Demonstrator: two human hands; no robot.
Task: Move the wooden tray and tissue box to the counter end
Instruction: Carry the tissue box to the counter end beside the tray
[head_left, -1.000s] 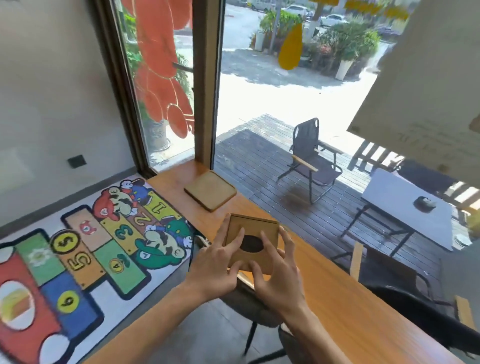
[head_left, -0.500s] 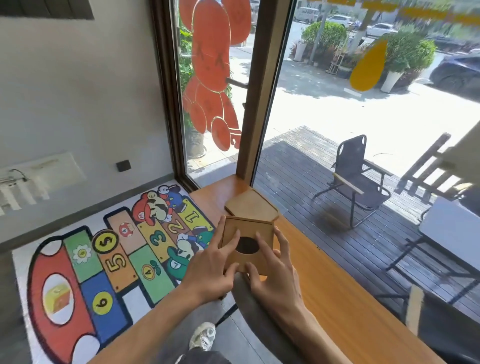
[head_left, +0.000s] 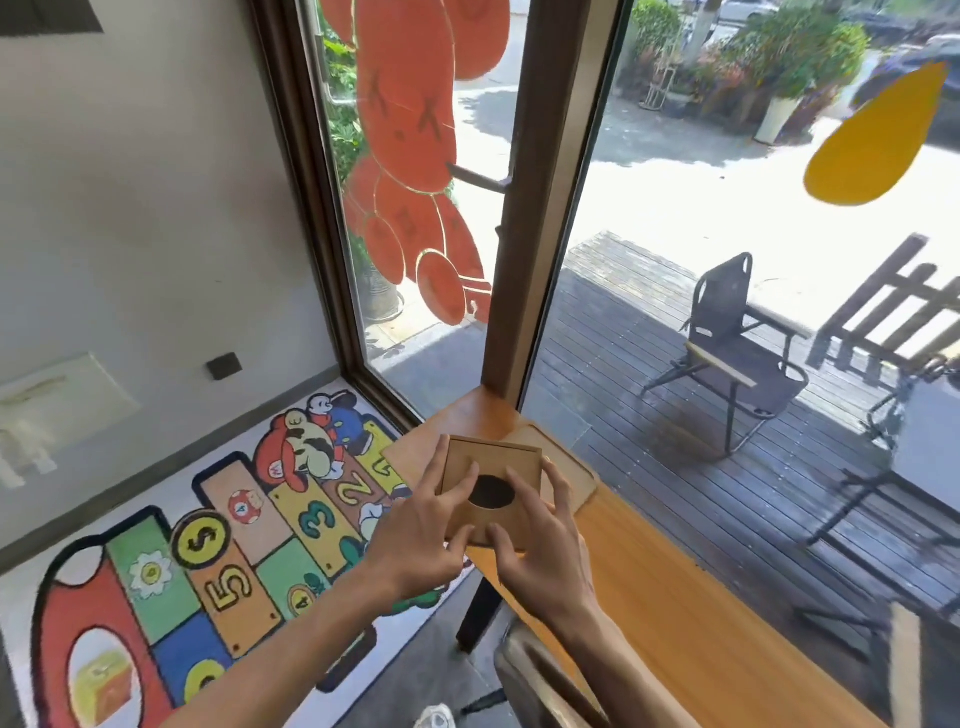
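The wooden tissue box (head_left: 506, 464), square with a dark oval hole on top, is held in both hands above the counter (head_left: 649, 587). My left hand (head_left: 415, 540) grips its left side and my right hand (head_left: 540, 545) grips its right and near side. The flat wooden tray (head_left: 563, 460) lies on the counter close to the window end, just behind the box and partly hidden by it.
The counter runs along a large window with a brown frame post (head_left: 540, 208) at its far end. A colourful play mat (head_left: 208, 545) covers the floor to the left. A dark stool (head_left: 535, 680) stands under the counter near me.
Both hands have carried the tissue box forward along the counter toward the window end. It now overlaps the tray, which was well ahead of it before.
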